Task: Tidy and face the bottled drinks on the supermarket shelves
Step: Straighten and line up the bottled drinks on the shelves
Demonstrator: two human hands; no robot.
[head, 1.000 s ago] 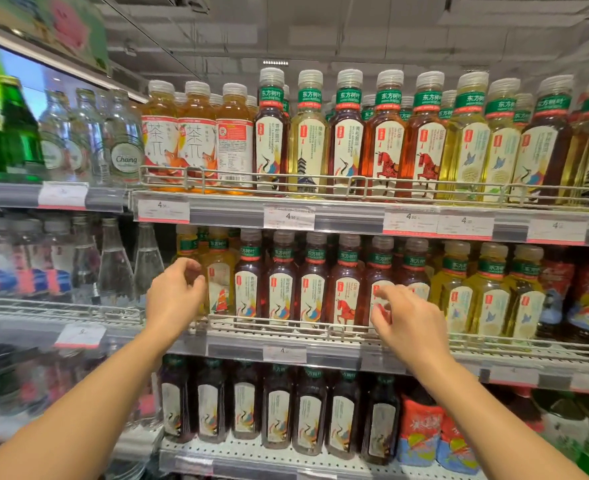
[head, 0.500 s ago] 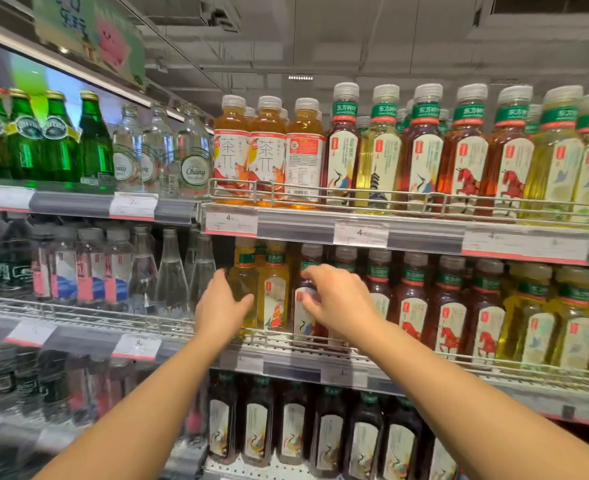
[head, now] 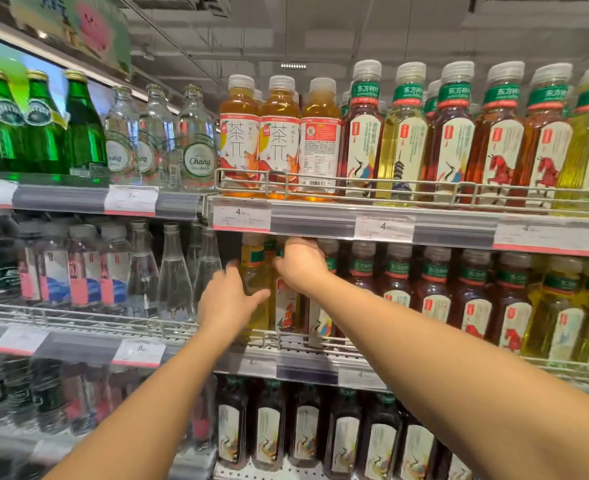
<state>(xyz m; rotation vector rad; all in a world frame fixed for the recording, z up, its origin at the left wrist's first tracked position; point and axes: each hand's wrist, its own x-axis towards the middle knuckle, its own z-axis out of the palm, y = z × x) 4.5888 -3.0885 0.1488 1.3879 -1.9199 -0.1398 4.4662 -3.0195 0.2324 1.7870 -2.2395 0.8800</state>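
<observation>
Bottles on the middle shelf (head: 306, 355): your right hand (head: 300, 263) grips a yellow bottle's (head: 286, 306) neck, left hand (head: 225, 299) cups its neighbour (head: 253, 271).

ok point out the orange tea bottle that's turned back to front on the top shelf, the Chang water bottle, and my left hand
backward orange tea bottle (head: 320, 152), head view, on its red-and-white back label
Chang water bottle (head: 198, 160), head view, on its round logo
left hand (head: 224, 301), head view, on the back of the hand
</observation>
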